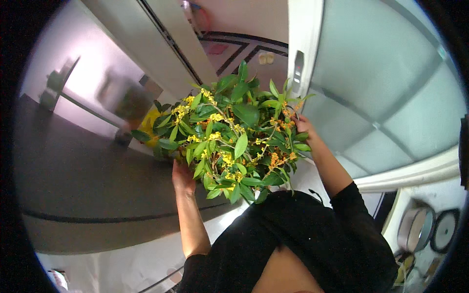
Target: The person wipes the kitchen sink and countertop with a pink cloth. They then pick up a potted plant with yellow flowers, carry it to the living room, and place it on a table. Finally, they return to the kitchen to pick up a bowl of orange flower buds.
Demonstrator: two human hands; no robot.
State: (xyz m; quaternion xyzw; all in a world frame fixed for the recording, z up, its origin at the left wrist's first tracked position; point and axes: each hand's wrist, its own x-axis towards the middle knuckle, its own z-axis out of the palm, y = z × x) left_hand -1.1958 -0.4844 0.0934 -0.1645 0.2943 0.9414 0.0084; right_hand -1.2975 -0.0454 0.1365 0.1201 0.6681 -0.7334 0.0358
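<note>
A black top [293,229] fills the foreground as its wearer holds a bushy flowering plant [241,145] in front of the body, between two bare hands. The left hand [183,178] reaches under the near left leaves; the right hand [304,128] meets the far right edge, a spread that likely balances the wide load. Leaves hide most of the fingers, so whether they close on a pot or on stems cannot be told, nor whether anything underneath bears weight. Yellow and orange blossom faces upward, seemingly kept level to spare the sprigs. At left runs a dark counter [97,171]; at right, a frosted glass door [386,93]; beyond the plant, pale slippers [266,58] sit on the patterned floor [229,58].
</note>
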